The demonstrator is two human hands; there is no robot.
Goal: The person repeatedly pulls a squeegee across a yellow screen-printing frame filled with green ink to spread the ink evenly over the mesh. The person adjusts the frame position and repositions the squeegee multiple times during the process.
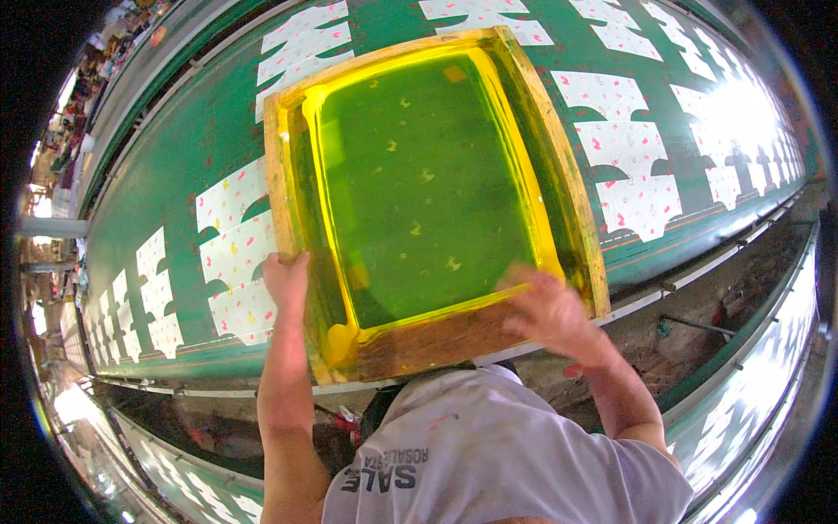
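On my feed, starting at the left, white fabric pieces with small coloured prints lie just outside the left hand, on the long green surface. That hand looks clamped on the left rail of the screen, which spans the gap between both hands and reaches well beyond them over the surface. I judge it stiff along its wooden frame, awkward more for its breadth than its weight, with mesh that could dent or tear; I would take hold of the two side rails, opposite each other, fingertips off the middle. It looks translucent green inside a glossy yellow border, with small pale motifs scattered across. The right hand is blurred over the near right corner; I cannot tell whether it grips anything. Beyond it, rightward, lie more printed pieces.
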